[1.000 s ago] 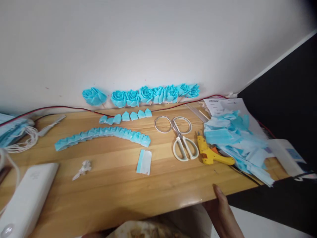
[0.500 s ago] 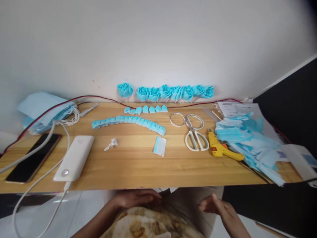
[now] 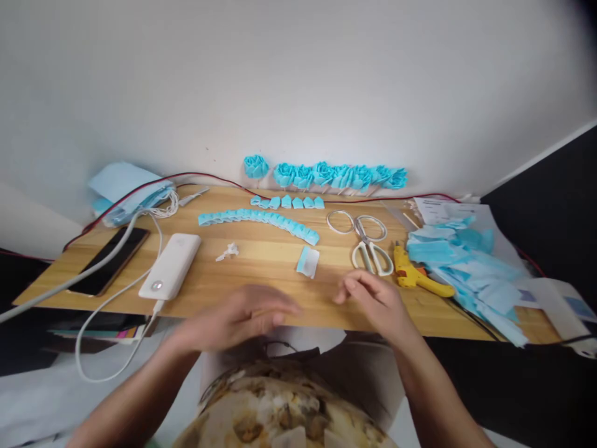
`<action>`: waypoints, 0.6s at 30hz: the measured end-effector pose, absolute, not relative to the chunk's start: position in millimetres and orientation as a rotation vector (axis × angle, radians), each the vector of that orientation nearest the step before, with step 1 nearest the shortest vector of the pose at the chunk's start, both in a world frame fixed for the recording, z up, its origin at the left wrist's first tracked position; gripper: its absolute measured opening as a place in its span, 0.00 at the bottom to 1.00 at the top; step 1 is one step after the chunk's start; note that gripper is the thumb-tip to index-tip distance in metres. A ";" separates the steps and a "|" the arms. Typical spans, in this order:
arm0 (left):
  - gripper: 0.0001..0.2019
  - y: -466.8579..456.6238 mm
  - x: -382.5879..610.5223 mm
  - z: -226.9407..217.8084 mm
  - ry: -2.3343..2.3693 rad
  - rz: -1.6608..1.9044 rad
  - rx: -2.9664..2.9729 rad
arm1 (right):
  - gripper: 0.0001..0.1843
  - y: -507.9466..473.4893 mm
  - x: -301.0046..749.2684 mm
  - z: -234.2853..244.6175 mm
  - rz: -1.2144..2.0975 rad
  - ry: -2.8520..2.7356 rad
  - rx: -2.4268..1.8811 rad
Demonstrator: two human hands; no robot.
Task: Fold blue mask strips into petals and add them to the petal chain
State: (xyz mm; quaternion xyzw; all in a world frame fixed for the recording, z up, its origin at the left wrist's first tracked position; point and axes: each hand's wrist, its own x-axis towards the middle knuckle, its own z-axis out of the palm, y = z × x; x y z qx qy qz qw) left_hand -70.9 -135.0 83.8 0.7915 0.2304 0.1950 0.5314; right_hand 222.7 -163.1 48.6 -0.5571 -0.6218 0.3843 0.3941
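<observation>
My left hand, slightly blurred, hovers over the front edge of the wooden table with fingers stretched out and nothing in it. My right hand is above the table just in front of the scissors, fingers loosely bent and apart, holding nothing. Between the hands, a little farther back, lies a small blue-and-white fabric piece. Behind it a long curved strip of overlapping folded blue pieces stretches to the left. Several separate folded blue petals form a row beyond that.
Blue fabric roses line the wall. A yellow glue gun and a heap of blue strips are at right. Leftward lie a white power bank, a phone, a cable and a blue sheet stack. White scraps lie mid-left.
Both hands have risen from below the table edge, near the lap, to over the table's front. The view has shifted, so the left-side objects appear farther right. Nothing was taken hold of.
</observation>
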 end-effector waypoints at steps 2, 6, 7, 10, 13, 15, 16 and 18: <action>0.16 -118.2 -65.5 89.5 0.689 0.539 1.952 | 0.17 -139.0 218.9 52.8 0.952 -1.645 -1.377; 0.17 -51.5 -59.0 87.6 0.983 0.737 2.022 | 0.15 -82.0 213.0 47.8 0.945 -1.617 -1.292; 0.19 -28.9 -58.5 85.7 1.103 0.841 1.994 | 0.14 -67.2 211.0 44.6 0.941 -1.620 -1.298; 0.31 39.4 -57.5 79.1 1.527 1.181 1.827 | 0.15 -27.6 203.9 32.3 0.824 -1.678 -1.345; 0.37 88.9 -50.8 72.5 1.690 1.339 1.839 | 0.16 -1.4 197.7 17.6 0.732 -1.666 -1.364; 0.39 106.7 -41.6 67.9 1.753 1.329 1.836 | 0.16 6.7 195.5 7.7 0.673 -1.618 -1.411; 0.41 111.8 -36.2 65.5 1.799 1.316 1.815 | 0.16 8.2 195.2 3.1 0.644 -1.596 -1.428; 0.44 117.6 -25.6 60.7 1.899 1.322 1.750 | 0.16 7.3 195.9 -4.8 0.606 -1.570 -1.440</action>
